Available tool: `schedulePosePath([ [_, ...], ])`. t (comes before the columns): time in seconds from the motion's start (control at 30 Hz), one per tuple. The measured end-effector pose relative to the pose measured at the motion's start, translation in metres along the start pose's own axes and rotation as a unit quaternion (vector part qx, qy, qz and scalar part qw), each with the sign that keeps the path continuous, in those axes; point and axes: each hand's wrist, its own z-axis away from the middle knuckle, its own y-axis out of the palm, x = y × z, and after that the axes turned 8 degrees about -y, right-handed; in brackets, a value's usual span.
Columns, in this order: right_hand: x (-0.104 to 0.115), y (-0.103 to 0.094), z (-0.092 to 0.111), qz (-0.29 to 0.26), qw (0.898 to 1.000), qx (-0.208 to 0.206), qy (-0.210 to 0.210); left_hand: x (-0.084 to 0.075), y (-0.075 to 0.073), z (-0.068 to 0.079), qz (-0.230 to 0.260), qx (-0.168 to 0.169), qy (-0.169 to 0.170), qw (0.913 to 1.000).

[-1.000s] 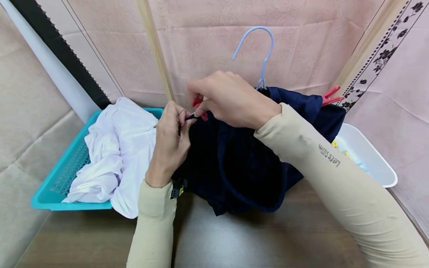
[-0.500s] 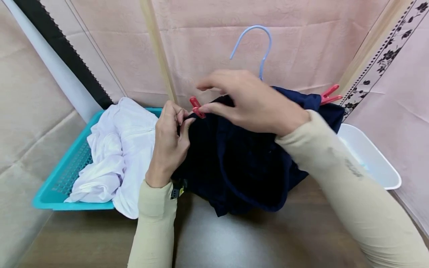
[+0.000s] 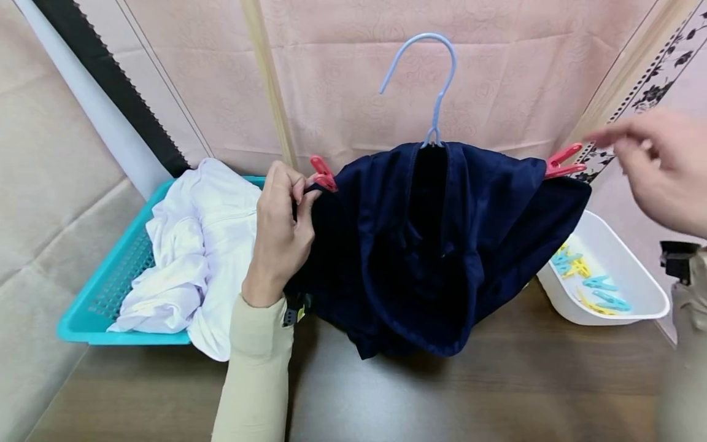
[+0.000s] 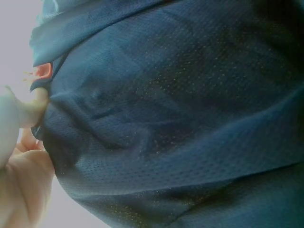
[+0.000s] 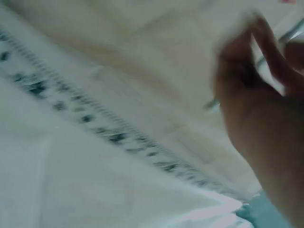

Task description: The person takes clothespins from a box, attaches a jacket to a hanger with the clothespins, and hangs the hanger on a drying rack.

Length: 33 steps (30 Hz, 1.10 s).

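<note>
A navy garment [image 3: 381,245] with an open neck hangs from a light blue hanger [image 3: 452,70]. My left hand [image 3: 280,236] pinches its left edge between thumb and fingers, just beside a red clothespin [image 3: 323,174] clipped there. In the left wrist view the garment's cloth [image 4: 166,104] covers most of the frame. Another red clothespin [image 3: 563,162] is clipped on the garment's right side. Just right of that one, in the air, is my right hand [image 3: 660,169], blurred, its fingers loosely bent and nothing seen in them.
A teal basket [image 3: 83,325] with a white garment [image 3: 204,233] stands at the left. A white tub [image 3: 635,264] holding yellow and blue clothespins is at the right on the wooden table [image 3: 497,393]. Pink cloth [image 3: 497,73] hangs behind.
My right hand has let go of the left red clothespin, leaving it on the garment, and swung far to the right. The left hand keeps its pinch in place.
</note>
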Motion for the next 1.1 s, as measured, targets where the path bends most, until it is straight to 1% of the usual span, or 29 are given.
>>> schedulePosePath([
  [0.03, -0.004, 0.001, 0.008, 0.006, 1.0, 0.029, 0.007, 0.0, 0.0, 0.0, 0.001, -0.001, 0.001, 1.0],
  [0.1, -0.011, 0.005, 0.02, 0.011, 0.996, 0.082, -0.013, 0.0, 0.0, -0.001, 0.004, -0.002, 0.004, 1.0],
  [0.13, -0.012, 0.007, 0.024, 0.01, 0.995, 0.1, -0.025, 0.001, 0.0, -0.001, 0.005, -0.001, 0.005, 1.0],
  [0.27, -0.014, 0.012, 0.032, -0.013, 0.988, 0.143, -0.051, 0.002, 0.002, -0.001, -0.002, 0.007, 0.012, 0.9999],
  [0.37, -0.016, 0.013, 0.036, -0.044, 0.983, 0.172, -0.038, 0.005, 0.003, -0.001, -0.009, 0.013, 0.015, 0.9998],
  [0.5, -0.024, 0.011, 0.041, -0.097, 0.975, 0.193, -0.046, 0.007, 0.002, 0.0, -0.012, 0.021, 0.015, 0.9996],
  [0.53, -0.026, 0.01, 0.042, -0.115, 0.972, 0.199, -0.05, 0.008, 0.003, -0.001, -0.014, 0.022, 0.015, 0.9995],
  [0.6, -0.031, 0.007, 0.045, -0.159, 0.959, 0.227, -0.051, 0.008, 0.003, -0.001, -0.014, 0.021, 0.015, 0.9996],
  [0.63, -0.033, 0.005, 0.046, -0.18, 0.95, 0.252, -0.034, 0.008, 0.003, -0.001, -0.015, 0.02, 0.017, 0.9996],
  [0.67, -0.036, 0.003, 0.048, -0.221, 0.936, 0.272, -0.027, 0.009, 0.004, -0.001, -0.014, 0.018, 0.017, 0.9996],
  [0.7, -0.039, 0.003, 0.051, -0.272, 0.916, 0.293, -0.02, 0.009, 0.004, -0.001, -0.016, 0.018, 0.019, 0.9995],
  [0.77, -0.044, 0.005, 0.057, -0.394, 0.859, 0.327, -0.012, 0.01, 0.005, -0.002, -0.015, 0.014, 0.021, 0.9996],
  [0.83, -0.046, 0.01, 0.064, -0.509, 0.791, 0.339, -0.006, 0.01, 0.007, -0.003, -0.015, 0.007, 0.02, 0.9997],
  [0.87, -0.046, 0.014, 0.068, -0.558, 0.76, 0.334, -0.014, 0.01, 0.009, -0.003, -0.013, 0.0, 0.017, 0.9998],
  [0.9, -0.044, 0.017, 0.072, -0.583, 0.745, 0.323, -0.015, 0.01, 0.01, -0.004, -0.013, -0.008, 0.014, 0.9998],
  [0.93, -0.04, 0.02, 0.077, -0.593, 0.745, 0.305, -0.011, 0.01, 0.01, -0.005, -0.008, -0.017, 0.008, 0.9998],
  [1.03, -0.024, 0.026, 0.09, -0.578, 0.779, 0.242, 0.011, 0.009, 0.011, -0.006, -0.005, -0.043, -0.015, 0.999],
  [1.1, -0.013, 0.028, 0.097, -0.58, 0.788, 0.204, 0.03, 0.009, 0.01, -0.006, 0.003, -0.05, -0.04, 0.9979],
])
